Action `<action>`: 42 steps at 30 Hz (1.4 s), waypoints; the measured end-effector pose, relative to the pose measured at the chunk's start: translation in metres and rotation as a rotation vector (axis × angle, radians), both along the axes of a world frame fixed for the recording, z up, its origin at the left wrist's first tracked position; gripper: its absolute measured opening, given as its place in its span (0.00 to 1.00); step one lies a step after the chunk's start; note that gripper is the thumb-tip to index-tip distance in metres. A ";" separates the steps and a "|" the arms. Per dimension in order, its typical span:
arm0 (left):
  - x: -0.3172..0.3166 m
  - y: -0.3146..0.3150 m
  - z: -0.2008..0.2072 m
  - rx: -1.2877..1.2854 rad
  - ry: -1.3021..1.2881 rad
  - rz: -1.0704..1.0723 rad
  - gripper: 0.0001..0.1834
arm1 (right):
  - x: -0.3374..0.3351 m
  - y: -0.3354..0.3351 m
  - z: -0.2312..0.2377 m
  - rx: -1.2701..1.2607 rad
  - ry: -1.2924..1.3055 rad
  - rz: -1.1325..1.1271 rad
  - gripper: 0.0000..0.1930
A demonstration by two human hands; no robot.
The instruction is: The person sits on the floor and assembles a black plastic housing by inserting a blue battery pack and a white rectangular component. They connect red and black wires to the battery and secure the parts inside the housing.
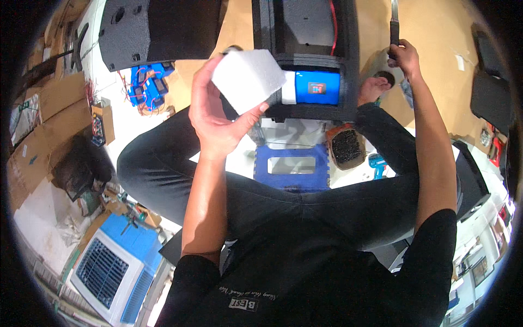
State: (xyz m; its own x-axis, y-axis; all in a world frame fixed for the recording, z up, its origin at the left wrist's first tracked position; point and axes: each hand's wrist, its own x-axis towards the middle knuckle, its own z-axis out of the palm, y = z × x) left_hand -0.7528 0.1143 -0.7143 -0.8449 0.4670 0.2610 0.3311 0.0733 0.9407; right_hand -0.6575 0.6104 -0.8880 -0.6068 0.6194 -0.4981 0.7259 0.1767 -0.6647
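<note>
Up in front of me, my left hand [218,111] grips a white foam block [248,79] between thumb and fingers. The block is tilted and covers the left end of a black case [348,32]. Inside the case's near compartment lies a blue battery pack [317,88], with a white foam piece [289,88] against its left side. A red wire [334,24] runs along the case's far compartment. Right of the case, my right hand [404,59] is closed round the handle of a black-handled knife [394,32]; its blade points away and runs out of the picture.
Blue battery packs with wires [147,87] lie left, near a black panel [128,27]. A blue step stool [291,182], a box of black screws [347,148] and a teal power drill [377,165] sit between my legs. My foot [376,87] rests beside the case.
</note>
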 end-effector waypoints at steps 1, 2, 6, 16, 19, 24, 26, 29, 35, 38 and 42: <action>0.003 -0.002 0.002 -0.023 0.028 -0.028 0.53 | 0.003 -0.008 0.028 -0.084 0.134 -0.012 0.20; 0.007 -0.003 0.004 -0.010 -0.009 -0.044 0.53 | 0.009 -0.021 0.054 -0.170 0.251 -0.037 0.24; 0.015 -0.014 0.012 -0.021 -0.096 -0.087 0.52 | 0.038 -0.093 0.161 -0.398 0.541 0.011 0.35; 0.051 -0.021 0.009 -0.279 0.075 -0.066 0.49 | 0.124 -0.331 0.259 -0.467 0.257 0.141 0.24; 0.053 -0.018 0.008 -0.209 -0.028 -0.021 0.49 | 0.133 -0.372 0.253 0.171 0.369 0.405 0.29; 0.053 -0.021 0.011 -0.343 -0.039 -0.066 0.48 | 0.145 -0.389 0.253 0.438 0.328 0.617 0.43; 0.055 -0.022 0.012 -0.367 0.044 -0.089 0.48 | 0.147 -0.390 0.255 0.509 0.259 0.657 0.45; 0.055 -0.023 0.013 -0.382 0.107 -0.072 0.47 | 0.147 -0.393 0.257 0.572 0.207 0.688 0.47; 0.046 -0.020 0.015 -0.350 0.057 -0.039 0.46 | 0.137 -0.399 0.259 0.552 0.095 0.714 0.48; 0.042 -0.018 0.016 -0.361 0.124 -0.023 0.46 | 0.129 -0.400 0.257 0.554 0.061 0.723 0.48; 0.041 -0.018 0.016 -0.350 0.092 -0.025 0.46 | 0.123 -0.400 0.254 0.559 0.044 0.741 0.48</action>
State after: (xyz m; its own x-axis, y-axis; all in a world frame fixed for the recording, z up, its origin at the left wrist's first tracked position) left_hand -0.7119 0.0960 -0.6981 -0.8125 0.5616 0.1563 0.4192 0.3766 0.8261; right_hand -0.5348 0.2099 -0.6342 -0.9547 0.2094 -0.2113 0.2761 0.8883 -0.3671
